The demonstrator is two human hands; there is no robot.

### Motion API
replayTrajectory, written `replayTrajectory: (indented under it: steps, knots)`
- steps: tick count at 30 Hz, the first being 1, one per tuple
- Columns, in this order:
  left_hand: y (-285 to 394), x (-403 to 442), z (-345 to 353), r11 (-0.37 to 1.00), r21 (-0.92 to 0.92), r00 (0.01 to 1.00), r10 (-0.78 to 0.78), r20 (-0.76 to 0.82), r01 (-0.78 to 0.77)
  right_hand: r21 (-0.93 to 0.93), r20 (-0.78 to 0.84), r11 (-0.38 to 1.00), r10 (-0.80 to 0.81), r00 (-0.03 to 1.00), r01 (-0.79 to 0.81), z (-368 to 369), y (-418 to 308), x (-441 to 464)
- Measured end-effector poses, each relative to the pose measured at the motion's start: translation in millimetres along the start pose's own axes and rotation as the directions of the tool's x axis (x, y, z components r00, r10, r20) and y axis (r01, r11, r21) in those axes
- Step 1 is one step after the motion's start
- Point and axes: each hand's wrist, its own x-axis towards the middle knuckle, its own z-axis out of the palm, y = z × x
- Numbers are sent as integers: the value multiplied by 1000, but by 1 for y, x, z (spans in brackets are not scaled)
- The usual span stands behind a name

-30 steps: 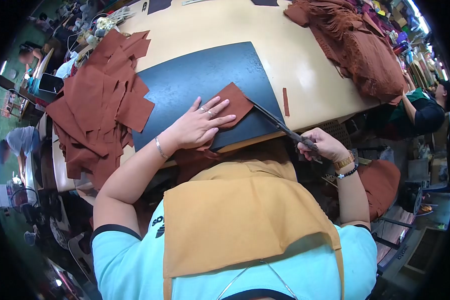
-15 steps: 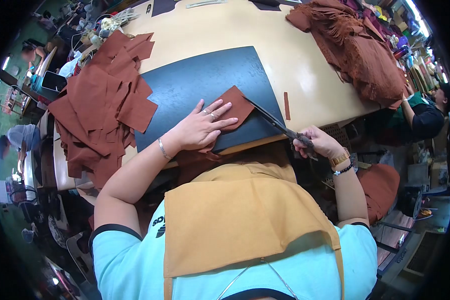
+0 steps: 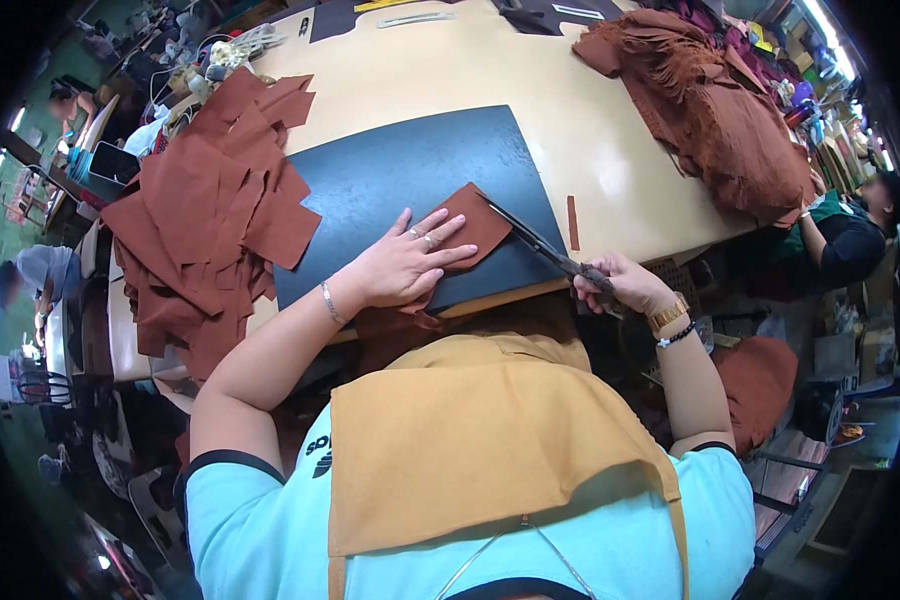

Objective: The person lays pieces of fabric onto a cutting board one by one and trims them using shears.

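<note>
My left hand (image 3: 405, 262) lies flat with fingers spread on a rust-brown fabric piece (image 3: 482, 228), pressing it against a dark cutting mat (image 3: 370, 165). More of the brown cloth hangs over the table edge below that palm. In my right hand (image 3: 625, 285) are the handles of long dark scissors (image 3: 538, 243). Their blades point up and left and reach the right edge of the fabric piece; whether they are fully closed I cannot tell. A narrow brown strip (image 3: 573, 222) rests on the table just right of the mat.
Cut brown pieces form a large pile (image 3: 195, 205) left of the mat. A big heap of frayed brown cloth (image 3: 700, 110) covers the table's right side. Beyond it, a co-worker (image 3: 845, 245) reaches toward that cloth. Dark pieces and a ruler (image 3: 415, 19) lie at the far edge.
The scissors and my right hand have shifted slightly left, with the blades further over the fabric's right edge. My left hand keeps its place on the fabric. The whole view has moved a little.
</note>
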Motion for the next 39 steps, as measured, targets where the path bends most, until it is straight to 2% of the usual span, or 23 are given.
replayTrajectory:
  steps: [3, 9, 18, 27, 30, 33, 36, 37, 39]
  knots:
    - [0, -1, -1, 1000, -13, 1000, -1, 4, 1, -52, 0, 999, -15, 1000, 15, -2, 5, -4]
    - [0, 0, -1, 1000, -8, 1000, 1, 13, 0, 41, -36, 998, 57, 998, -56, 5, -6, 9]
    - [2, -1, -4, 999, -47, 1000, -3, 16, 4, -24, 13, 999, -39, 999, 39, -1, -2, 13]
    - [2, 0, -4, 1000, -29, 1000, -2, 20, 3, 15, -21, 1000, 23, 1000, -23, 1, -20, 29]
    - [1, 0, -1, 1000, -28, 1000, 6, 17, -6, -10, 21, 1000, 8, 1000, -8, -7, -17, 36]
    - [0, 0, 0, 1000, -30, 1000, 3, 17, -3, -114, 66, 993, -25, 997, 32, -21, -14, 33]
    - [1, 0, -3, 999, -38, 1000, 2, 8, -2, 113, -119, 992, -35, 992, 49, -33, -2, 24]
    - [0, 1, -2, 1000, -22, 1000, -17, 2, 17, 116, -129, 989, -75, 989, 90, -41, 3, 23]
    - [-8, 5, -2, 998, 10, 998, -64, -16, 65, 170, -293, 957, -178, 939, 234, -54, 20, 32]
